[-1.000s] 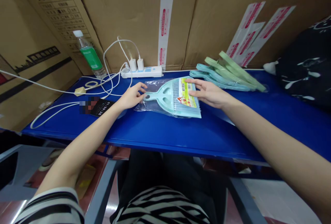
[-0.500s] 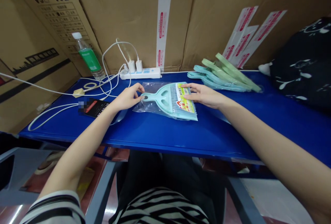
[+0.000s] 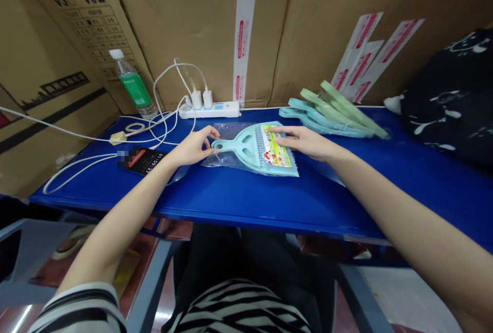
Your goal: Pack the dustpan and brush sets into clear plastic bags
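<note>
A light blue mini dustpan and brush set (image 3: 246, 147), in a clear plastic bag with a yellow label, lies on the blue table in front of me. My left hand (image 3: 195, 145) is at the handle end, its thumb and curled fingers around the handle tip and the bag. My right hand (image 3: 304, 140) rests at the brush end with fingers stretched out over the label (image 3: 278, 151), touching it from the right. Several more bagged sets in blue and green, the dustpan sets (image 3: 331, 115), are piled behind my right hand against the cardboard.
A white power strip (image 3: 215, 110) with plugged-in chargers and loose cables stands at the back. A water bottle (image 3: 135, 86) leans at the back left, near a phone (image 3: 144, 161) showing a timer. A dark patterned bag (image 3: 450, 97) sits at the right. Cardboard (image 3: 192, 25) walls the rear.
The bagged dustpan set has shifted slightly to the right and turned a little. My left hand has followed it slightly; my right hand has hardly moved.
</note>
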The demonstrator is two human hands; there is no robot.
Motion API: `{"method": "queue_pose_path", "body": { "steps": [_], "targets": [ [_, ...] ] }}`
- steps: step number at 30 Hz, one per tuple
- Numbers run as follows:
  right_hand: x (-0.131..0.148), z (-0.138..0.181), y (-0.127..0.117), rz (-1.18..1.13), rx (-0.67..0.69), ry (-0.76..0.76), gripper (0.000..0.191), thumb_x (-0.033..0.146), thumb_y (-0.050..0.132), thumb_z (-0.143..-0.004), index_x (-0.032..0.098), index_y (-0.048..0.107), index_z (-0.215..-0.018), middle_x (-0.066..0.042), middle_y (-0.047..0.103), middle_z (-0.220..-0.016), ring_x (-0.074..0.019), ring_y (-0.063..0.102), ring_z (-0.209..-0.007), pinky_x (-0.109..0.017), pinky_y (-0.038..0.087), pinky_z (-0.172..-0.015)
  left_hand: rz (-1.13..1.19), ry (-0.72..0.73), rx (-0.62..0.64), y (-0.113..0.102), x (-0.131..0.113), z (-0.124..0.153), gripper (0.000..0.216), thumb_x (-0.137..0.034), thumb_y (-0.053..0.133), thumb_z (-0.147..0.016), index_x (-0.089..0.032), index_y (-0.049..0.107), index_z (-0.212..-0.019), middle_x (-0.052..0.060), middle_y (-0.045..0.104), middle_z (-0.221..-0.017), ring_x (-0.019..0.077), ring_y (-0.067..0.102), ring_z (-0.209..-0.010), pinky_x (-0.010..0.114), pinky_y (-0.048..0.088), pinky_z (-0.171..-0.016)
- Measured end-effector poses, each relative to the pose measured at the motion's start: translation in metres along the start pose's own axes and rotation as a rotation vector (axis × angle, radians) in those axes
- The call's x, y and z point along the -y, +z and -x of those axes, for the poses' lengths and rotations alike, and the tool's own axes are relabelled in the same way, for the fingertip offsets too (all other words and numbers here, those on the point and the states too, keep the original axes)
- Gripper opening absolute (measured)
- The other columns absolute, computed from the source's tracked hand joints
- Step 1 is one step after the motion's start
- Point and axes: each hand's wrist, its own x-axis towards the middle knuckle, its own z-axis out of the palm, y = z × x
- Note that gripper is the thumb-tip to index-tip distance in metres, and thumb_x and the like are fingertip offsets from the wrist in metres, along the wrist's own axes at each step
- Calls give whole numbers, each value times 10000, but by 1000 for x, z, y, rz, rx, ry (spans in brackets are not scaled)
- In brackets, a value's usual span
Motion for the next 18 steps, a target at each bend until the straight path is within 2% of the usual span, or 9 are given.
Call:
{"method": "queue_pose_path", "body": {
  "steps": [4,9,15,18],
  "targets": [
    [-2,0,-1,20,-18,-10,426,405,712,-743,290,698,-1153,-62,646,-1216,-277,611,-1101,-495,507,-974,-18,16,-8,-1,0,1,252,-258,614,-755,-205,504,-976,41,675,-1004,87,589,-596,207,410,-500],
    [-2,-1,-3,-30,-65,79,407,366,697,-775,298,670,-1175,-69,643,-1138,-264,617,-1077,-439,558,-915,-57,11,-16,-2,0,1,224,-244,586,-758,-208,499,-962,24,684,-917,97,595,-586,220,410,-519],
    [0,0,-3,-108,-74,113,243,314,694,-786,270,700,-1025,-61,638,-1210,-254,587,-1153,-446,517,-989,-113,-32,-4,-5,0,2,224,-245,567,-763,-205,504,-974,16,684,-815,124,611,-590,245,425,-558],
    [0,0,-3,-146,-76,136,190,259,646,-822,253,687,-1007,-65,682,-1131,-238,629,-1091,-467,497,-1010,-121,-29,-4,-8,-2,3,226,-251,569,-763,-207,505,-975,4,675,-784,133,617,-604,251,427,-575]
  ]
}}
